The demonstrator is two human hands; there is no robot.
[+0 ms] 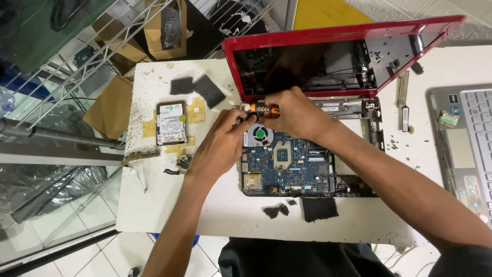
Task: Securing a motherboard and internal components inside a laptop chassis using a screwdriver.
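An opened red laptop (pixel 353 32) lies on the white table (pixel 164 205) with its blue motherboard (pixel 292 164) and round fan (pixel 260 134) exposed. My right hand (pixel 292 113) grips an orange-handled screwdriver (pixel 259 108) held sideways near the laptop's left hinge. My left hand (pixel 223 141) reaches in from below, its fingertips pinching the tip end of the screwdriver just above the fan. The screwdriver's tip is hidden by my fingers.
A bare hard drive (pixel 171 122) lies to the left on yellow tape patches. Black foam pads (pixel 207 90) sit behind it and another black pad (pixel 319 209) lies in front of the laptop. A silver keyboard panel (pixel 469 149) occupies the right edge. A wire rack (pixel 77 56) stands left.
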